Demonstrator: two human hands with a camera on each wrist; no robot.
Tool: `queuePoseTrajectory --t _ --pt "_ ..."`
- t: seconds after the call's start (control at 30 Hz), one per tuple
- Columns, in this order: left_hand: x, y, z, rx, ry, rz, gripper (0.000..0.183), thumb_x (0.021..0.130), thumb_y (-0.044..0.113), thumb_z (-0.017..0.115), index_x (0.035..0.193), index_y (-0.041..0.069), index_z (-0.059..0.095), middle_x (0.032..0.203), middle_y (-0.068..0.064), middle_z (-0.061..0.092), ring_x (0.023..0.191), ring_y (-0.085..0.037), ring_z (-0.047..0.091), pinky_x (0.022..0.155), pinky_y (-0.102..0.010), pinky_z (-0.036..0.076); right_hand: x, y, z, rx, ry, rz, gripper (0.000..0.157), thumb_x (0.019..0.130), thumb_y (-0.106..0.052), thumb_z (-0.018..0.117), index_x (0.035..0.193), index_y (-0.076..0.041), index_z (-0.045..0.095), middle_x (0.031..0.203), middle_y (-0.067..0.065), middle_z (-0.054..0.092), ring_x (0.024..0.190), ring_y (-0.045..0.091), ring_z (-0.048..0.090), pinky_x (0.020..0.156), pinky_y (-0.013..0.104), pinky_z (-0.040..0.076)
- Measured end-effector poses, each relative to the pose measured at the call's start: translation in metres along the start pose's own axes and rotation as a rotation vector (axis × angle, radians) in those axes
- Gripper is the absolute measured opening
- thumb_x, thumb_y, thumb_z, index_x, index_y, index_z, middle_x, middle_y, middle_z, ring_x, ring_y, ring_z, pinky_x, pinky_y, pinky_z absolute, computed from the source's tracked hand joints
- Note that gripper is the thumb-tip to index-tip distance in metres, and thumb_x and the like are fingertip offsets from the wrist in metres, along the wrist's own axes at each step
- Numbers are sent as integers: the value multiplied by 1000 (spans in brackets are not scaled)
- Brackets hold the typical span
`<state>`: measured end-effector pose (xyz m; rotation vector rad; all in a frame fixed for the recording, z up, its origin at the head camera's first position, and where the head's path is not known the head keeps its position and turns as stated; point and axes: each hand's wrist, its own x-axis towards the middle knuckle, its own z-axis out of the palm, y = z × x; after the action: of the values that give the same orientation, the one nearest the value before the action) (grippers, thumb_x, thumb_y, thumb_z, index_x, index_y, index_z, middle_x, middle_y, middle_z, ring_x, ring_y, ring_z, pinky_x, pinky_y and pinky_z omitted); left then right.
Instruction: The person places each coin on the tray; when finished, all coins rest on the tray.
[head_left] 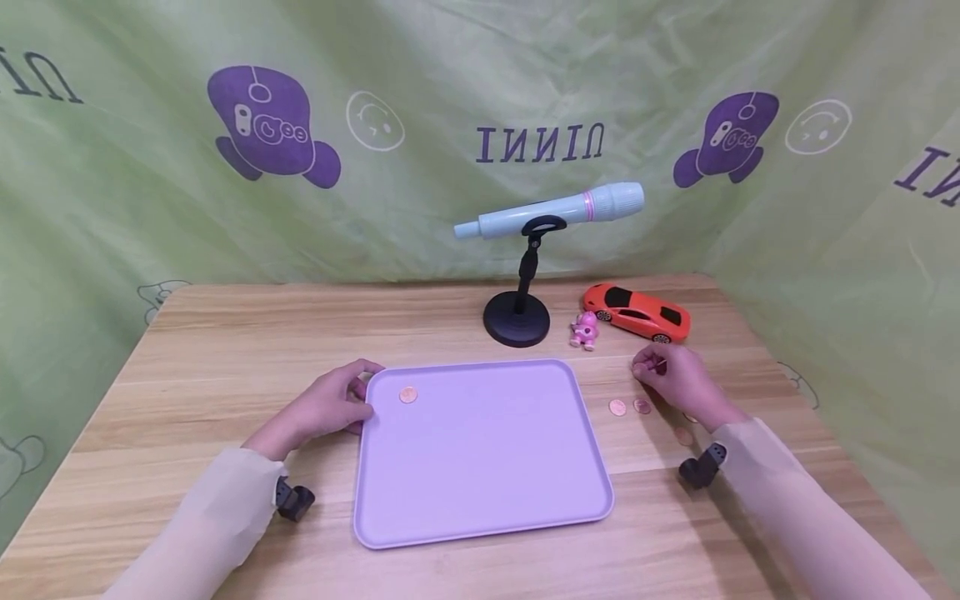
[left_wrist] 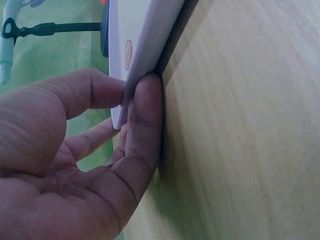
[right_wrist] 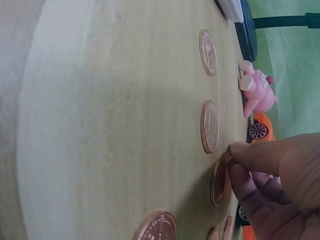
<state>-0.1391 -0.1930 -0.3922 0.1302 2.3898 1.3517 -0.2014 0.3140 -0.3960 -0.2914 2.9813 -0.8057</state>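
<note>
A purple tray (head_left: 480,450) lies on the wooden table, one copper coin (head_left: 407,394) near its upper left corner. My left hand (head_left: 330,402) grips the tray's left edge; in the left wrist view the thumb (left_wrist: 107,92) presses on the rim and a finger (left_wrist: 148,100) reaches underneath. To the right of the tray, my right hand (head_left: 678,383) pinches a copper coin (right_wrist: 226,155) between thumb and forefinger, mostly covered by the fingertips. Several more coins lie around that hand, among them one coin (head_left: 617,407) nearer the tray and another (right_wrist: 210,126) beside it.
Behind the tray a light blue microphone (head_left: 555,212) rests on a black stand (head_left: 517,319). A small pink figurine (head_left: 583,331) and an orange toy car (head_left: 637,313) are just beyond my right hand. A green printed cloth (head_left: 420,208) hangs behind the table (head_left: 247,333).
</note>
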Motion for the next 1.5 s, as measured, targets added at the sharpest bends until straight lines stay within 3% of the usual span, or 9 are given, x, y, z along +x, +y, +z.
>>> queuePoseTrajectory --t 0.23,0.47,0.67,0.97,1.27,1.5 --pt "-1 -2 1 1 0 6 64 87 -8 64 148 -4 46 106 -21 57 78 -19 69 68 -33 68 -3 -12 3 50 33 -3 19 94 -9 77 110 2 74 101 19 75 87 22 66 72 18 54" --pt "-1 -3 1 -19 3 14 63 86 -9 65 147 -4 47 105 -21 59 79 -21 68 67 -34 68 4 -42 15 198 -9 -37 25 97 -14 75 118 0 73 106 18 76 85 15 65 70 15 56" --pt "0 -5 1 -31 11 18 64 86 -9 64 147 -2 48 106 -21 59 79 -20 67 68 -34 68 16 -79 35 306 -69 -124 25 95 -10 76 119 -1 75 108 17 77 87 17 69 73 15 60" --pt "3 -2 2 -22 11 11 62 87 -8 64 146 -2 49 105 -21 59 79 -21 67 69 -34 68 29 -132 74 478 -166 -174 19 92 -5 79 108 4 74 95 19 77 76 10 69 68 16 59" --pt "2 1 0 -25 9 3 61 88 -9 65 146 -3 48 105 -22 59 81 -23 68 69 -34 68 39 -177 109 526 -260 -236 14 91 -4 79 102 4 73 92 18 76 71 3 65 67 16 59" --pt "0 -2 -1 -46 8 -7 61 90 -7 69 147 -3 49 105 -21 59 79 -20 67 69 -33 68 41 -195 128 467 -276 -282 12 92 -8 79 99 0 75 92 14 77 76 1 62 71 14 56"
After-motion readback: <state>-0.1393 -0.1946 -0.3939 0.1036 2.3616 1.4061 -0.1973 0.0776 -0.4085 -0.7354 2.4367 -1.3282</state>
